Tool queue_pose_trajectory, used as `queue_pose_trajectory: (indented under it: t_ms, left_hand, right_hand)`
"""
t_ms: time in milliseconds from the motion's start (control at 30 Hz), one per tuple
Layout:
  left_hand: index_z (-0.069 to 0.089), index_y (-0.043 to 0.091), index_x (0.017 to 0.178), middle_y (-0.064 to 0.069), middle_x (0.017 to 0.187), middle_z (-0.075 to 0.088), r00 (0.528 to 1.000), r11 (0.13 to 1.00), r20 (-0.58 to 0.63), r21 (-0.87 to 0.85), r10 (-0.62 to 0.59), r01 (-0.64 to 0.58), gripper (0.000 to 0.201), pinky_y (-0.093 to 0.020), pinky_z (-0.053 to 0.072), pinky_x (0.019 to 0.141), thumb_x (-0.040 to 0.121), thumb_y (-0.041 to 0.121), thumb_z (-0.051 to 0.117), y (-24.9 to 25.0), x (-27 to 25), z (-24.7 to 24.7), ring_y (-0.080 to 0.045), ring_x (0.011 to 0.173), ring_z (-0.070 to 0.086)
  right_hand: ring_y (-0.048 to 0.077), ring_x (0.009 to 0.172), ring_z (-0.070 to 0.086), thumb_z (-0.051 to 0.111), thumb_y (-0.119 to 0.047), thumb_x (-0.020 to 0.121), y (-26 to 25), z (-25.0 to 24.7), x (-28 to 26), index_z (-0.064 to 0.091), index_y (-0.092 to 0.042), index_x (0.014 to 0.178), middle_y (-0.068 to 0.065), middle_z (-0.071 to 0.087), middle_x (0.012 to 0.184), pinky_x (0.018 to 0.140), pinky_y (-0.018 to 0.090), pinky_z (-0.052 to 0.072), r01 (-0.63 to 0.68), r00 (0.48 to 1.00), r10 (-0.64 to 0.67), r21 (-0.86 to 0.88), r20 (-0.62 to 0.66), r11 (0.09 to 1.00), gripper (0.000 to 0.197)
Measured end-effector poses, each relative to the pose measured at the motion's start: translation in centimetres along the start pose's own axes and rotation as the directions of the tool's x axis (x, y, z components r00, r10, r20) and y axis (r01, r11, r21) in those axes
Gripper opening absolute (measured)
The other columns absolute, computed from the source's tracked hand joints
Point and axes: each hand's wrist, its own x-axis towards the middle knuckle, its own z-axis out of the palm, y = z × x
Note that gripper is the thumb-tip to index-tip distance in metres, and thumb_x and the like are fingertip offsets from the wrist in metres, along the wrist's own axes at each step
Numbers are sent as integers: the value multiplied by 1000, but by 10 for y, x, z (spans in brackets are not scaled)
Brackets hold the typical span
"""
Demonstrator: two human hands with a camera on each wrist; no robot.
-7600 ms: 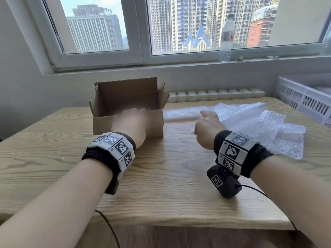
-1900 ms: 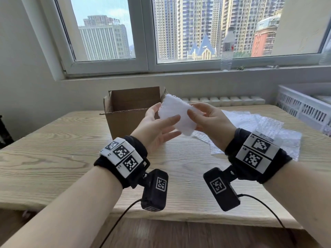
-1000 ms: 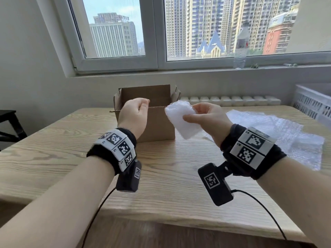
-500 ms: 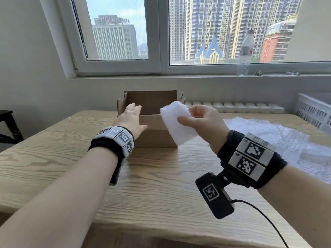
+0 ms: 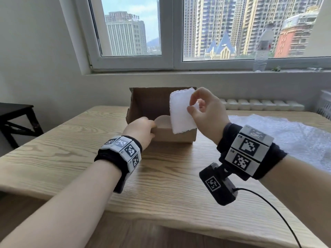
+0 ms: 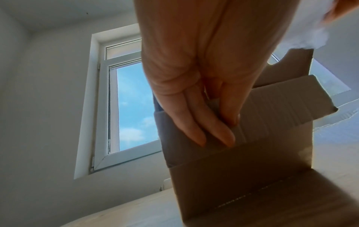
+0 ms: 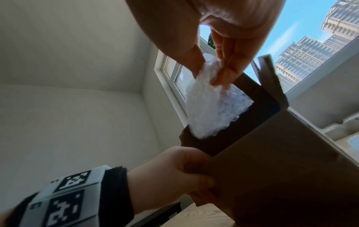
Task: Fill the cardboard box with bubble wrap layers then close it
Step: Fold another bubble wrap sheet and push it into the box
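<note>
An open brown cardboard box (image 5: 150, 104) stands on the wooden table (image 5: 71, 154), its back flap upright. My left hand (image 5: 150, 129) grips the box's front flap (image 6: 281, 106), fingers (image 6: 209, 132) on the outside and thumb behind it. My right hand (image 5: 192, 104) pinches a folded white piece of bubble wrap (image 5: 180, 113) by its upper edge, so it hangs over the right part of the opening. In the right wrist view the bubble wrap (image 7: 209, 107) dangles in front of the box's dark inside (image 7: 252, 122), with the left hand (image 7: 174, 173) below. The box floor is hidden.
More clear bubble wrap sheets (image 5: 290, 138) lie on the table to the right. A white slatted crate (image 5: 326, 108) is at the right edge. A water bottle (image 5: 262, 51) stands on the window sill. A dark stool (image 5: 16, 119) stands left of the table.
My left hand has gone from resting on the box's front edge to gripping the front flap. The right hand has lifted the folded bubble wrap up over the opening.
</note>
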Motion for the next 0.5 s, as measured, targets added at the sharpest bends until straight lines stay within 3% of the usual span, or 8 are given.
queue_pose_trajectory:
  t_ms: [67, 167, 267, 333, 400, 500]
  left_hand:
    - [64, 19, 118, -9, 111, 55, 1000, 999, 6, -36, 15, -15, 29, -38, 49, 88, 90, 16, 56, 0, -9, 3, -30, 104, 58]
    - [67, 15, 112, -12, 107, 55, 998, 993, 21, -107, 56, -54, 27, -39, 52, 86, 91, 10, 51, 6, -21, 9, -32, 95, 62]
    - [66, 10, 109, -12, 105, 56, 997, 991, 28, -118, 71, -67, 27, -36, 52, 82, 92, 10, 45, 15, -28, 14, -34, 93, 63]
    - [63, 10, 107, -11, 109, 58, 996, 997, 49, -35, 75, -74, 25, -30, 48, 80, 91, 7, 44, 22, -33, 15, -33, 99, 60]
    - [62, 10, 109, -12, 117, 57, 992, 994, 83, 42, 97, -101, 26, -32, 46, 80, 90, 4, 44, 28, -37, 17, -33, 104, 58]
    - [61, 10, 110, -13, 119, 58, 988, 990, 101, 70, 114, -121, 27, -35, 47, 83, 89, 3, 46, 33, -44, 19, -32, 105, 58]
  right_hand:
    - [5, 56, 43, 53, -6, 89, -2, 4, -1, 58, -25, 73, -12, 51, 69, 58, 17, 37, 30, 1000, -30, -23, -7, 999, 26]
    - [4, 64, 44, 47, 0, 89, -4, 8, -4, 71, -19, 90, -3, 54, 87, 61, 15, 36, 18, 1000, -17, -71, 18, 997, 31]
    - [10, 85, 44, 41, 4, 87, -8, 11, -10, 69, -17, 108, -1, 44, 101, 72, 14, 36, 4, 994, 19, -214, 109, 977, 41]
    - [13, 94, 45, 40, 4, 88, -10, 14, -16, 67, -15, 116, 1, 42, 106, 79, 15, 33, 17, 979, 45, -295, 201, 955, 43]
    - [20, 104, 51, 41, 3, 90, -12, 16, -22, 63, -16, 123, 6, 44, 116, 83, 18, 36, 30, 954, 84, -370, 288, 929, 44]
    - [26, 122, 48, 42, -1, 91, -10, 21, -23, 58, -15, 128, 12, 42, 133, 98, 22, 39, 4, 919, 170, -441, 356, 898, 43]
